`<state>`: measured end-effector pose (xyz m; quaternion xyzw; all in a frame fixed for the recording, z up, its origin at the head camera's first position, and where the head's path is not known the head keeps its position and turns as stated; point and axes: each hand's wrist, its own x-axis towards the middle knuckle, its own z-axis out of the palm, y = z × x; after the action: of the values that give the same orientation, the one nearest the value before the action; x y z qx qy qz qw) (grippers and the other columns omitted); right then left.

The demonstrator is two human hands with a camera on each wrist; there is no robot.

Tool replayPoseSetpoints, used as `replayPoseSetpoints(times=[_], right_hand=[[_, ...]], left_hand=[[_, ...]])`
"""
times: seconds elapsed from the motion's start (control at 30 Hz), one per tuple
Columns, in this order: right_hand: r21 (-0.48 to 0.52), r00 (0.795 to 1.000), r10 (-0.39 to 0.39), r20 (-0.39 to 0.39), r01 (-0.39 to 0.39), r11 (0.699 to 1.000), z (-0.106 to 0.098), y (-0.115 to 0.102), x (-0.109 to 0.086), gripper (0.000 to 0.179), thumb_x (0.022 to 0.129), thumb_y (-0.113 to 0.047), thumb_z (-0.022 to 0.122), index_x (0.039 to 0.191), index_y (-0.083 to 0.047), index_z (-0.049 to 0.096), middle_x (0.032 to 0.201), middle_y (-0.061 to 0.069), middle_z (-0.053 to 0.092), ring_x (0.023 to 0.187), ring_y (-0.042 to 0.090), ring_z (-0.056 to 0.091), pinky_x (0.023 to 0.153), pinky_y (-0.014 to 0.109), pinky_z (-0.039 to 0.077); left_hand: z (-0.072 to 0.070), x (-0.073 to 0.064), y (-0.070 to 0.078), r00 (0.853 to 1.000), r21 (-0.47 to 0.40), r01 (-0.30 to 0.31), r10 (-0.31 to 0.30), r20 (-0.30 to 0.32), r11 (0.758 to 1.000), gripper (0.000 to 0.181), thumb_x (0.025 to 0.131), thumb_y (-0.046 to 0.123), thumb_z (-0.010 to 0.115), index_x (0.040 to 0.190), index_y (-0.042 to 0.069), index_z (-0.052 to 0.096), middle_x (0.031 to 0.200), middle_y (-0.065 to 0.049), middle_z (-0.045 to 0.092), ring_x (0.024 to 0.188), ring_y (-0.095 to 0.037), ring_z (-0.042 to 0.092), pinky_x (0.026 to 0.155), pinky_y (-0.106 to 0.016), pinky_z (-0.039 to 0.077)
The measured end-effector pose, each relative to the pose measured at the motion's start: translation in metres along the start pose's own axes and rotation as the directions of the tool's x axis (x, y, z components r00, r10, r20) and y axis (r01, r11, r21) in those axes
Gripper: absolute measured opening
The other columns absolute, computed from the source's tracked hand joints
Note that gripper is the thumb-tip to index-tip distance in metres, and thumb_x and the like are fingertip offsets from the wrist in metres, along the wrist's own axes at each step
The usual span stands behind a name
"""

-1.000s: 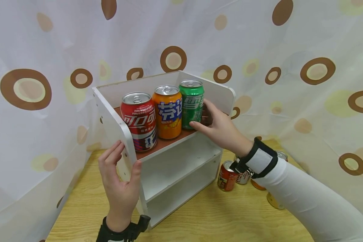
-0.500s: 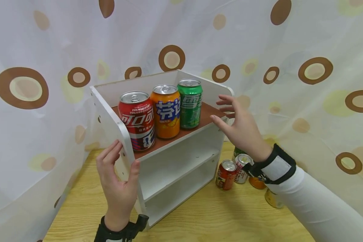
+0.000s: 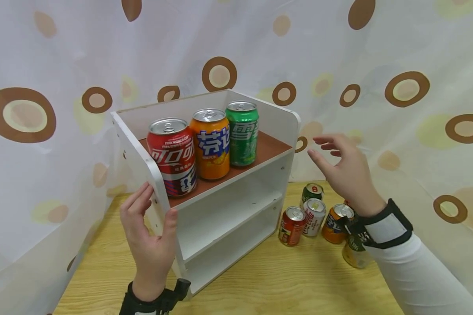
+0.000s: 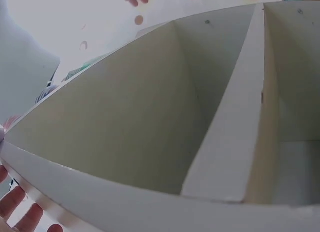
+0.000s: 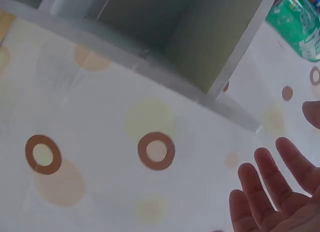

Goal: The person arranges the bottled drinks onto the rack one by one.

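Three cans stand in a row on the brown top of a small white shelf (image 3: 228, 218): a red cola can (image 3: 171, 157), an orange soda can (image 3: 210, 144) and a green soda can (image 3: 242, 133). My left hand (image 3: 150, 240) touches the shelf's left side panel, fingers on its outer face and thumb at the front edge. Its fingertips (image 4: 30, 217) show at the panel in the left wrist view. My right hand (image 3: 348, 175) is in the air right of the shelf, fingers loosely bent, holding nothing. The green can also appears in the right wrist view, apart from that hand.
Several cans stand on the wooden table (image 3: 291, 280) right of the shelf, among them a red can (image 3: 291, 226), a white can (image 3: 313, 217) and an orange can (image 3: 336, 224). A spotted curtain (image 3: 252, 43) hangs behind.
My right hand has let go of the green can and moved right, away from the shelf. The green can stays on the top. My left hand keeps its place at the side panel.
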<state>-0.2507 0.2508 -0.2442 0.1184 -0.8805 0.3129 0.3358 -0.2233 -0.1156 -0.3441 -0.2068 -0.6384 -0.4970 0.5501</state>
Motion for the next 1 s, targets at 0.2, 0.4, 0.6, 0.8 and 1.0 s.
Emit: replayPoseSetpoints(times=[0.2,0.4,0.6,0.8,1.0], right_hand=[[-0.046,0.995,0.101,-0.017,-0.102,0.994,-0.011,0.023,-0.016,0.041,0.101,-0.031,0.067,0.132,-0.004,0.064,0.131,0.018,0.064,0.118,0.037,0.058,0.098,0.051,0.044],[-0.066,0.983,0.186,-0.002,-0.186,0.98,-0.019,0.042,-0.034,0.046,0.103,-0.033,0.064,0.135,0.0,0.061,0.136,0.024,0.06,0.119,0.044,0.057,0.1,0.063,0.043],[-0.087,0.972,0.233,-0.012,-0.233,0.969,-0.021,0.06,-0.052,0.047,0.104,-0.031,0.062,0.137,0.002,0.06,0.135,0.027,0.059,0.119,0.048,0.056,0.098,0.066,0.042],[-0.093,0.949,0.314,-0.026,-0.315,0.945,-0.024,0.078,-0.073,0.049,0.105,-0.033,0.058,0.14,0.003,0.057,0.139,0.028,0.056,0.12,0.048,0.054,0.097,0.061,0.041],[-0.154,0.929,0.367,-0.042,-0.369,0.917,-0.021,0.097,-0.095,0.052,0.105,-0.033,0.059,0.139,0.006,0.056,0.136,0.033,0.054,0.12,0.052,0.052,0.094,0.067,0.043]], left_hand=[[0.0,0.0,-0.001,1.0,-0.007,0.003,-0.003,-0.008,1.0,0.069,0.099,0.049,0.064,0.133,-0.01,0.053,0.135,-0.028,0.052,0.128,-0.014,0.047,0.103,-0.021,0.043],[0.001,-0.001,-0.001,1.0,-0.011,0.0,-0.001,-0.024,1.0,0.069,0.099,0.048,0.065,0.132,-0.011,0.054,0.135,-0.026,0.053,0.127,-0.014,0.048,0.102,-0.021,0.043],[0.001,-0.002,0.0,1.0,0.009,0.008,-0.007,-0.025,1.0,0.068,0.099,0.048,0.064,0.132,-0.011,0.054,0.135,-0.025,0.053,0.127,-0.013,0.048,0.101,-0.02,0.043],[0.001,-0.002,0.0,1.0,0.004,0.009,-0.009,-0.023,1.0,0.068,0.099,0.048,0.064,0.132,-0.011,0.054,0.135,-0.024,0.053,0.127,-0.013,0.048,0.101,-0.021,0.043],[0.003,-0.002,0.0,0.999,-0.009,0.007,-0.007,-0.036,1.0,0.068,0.099,0.048,0.065,0.13,-0.012,0.054,0.136,-0.022,0.054,0.127,-0.013,0.049,0.1,-0.021,0.043]])
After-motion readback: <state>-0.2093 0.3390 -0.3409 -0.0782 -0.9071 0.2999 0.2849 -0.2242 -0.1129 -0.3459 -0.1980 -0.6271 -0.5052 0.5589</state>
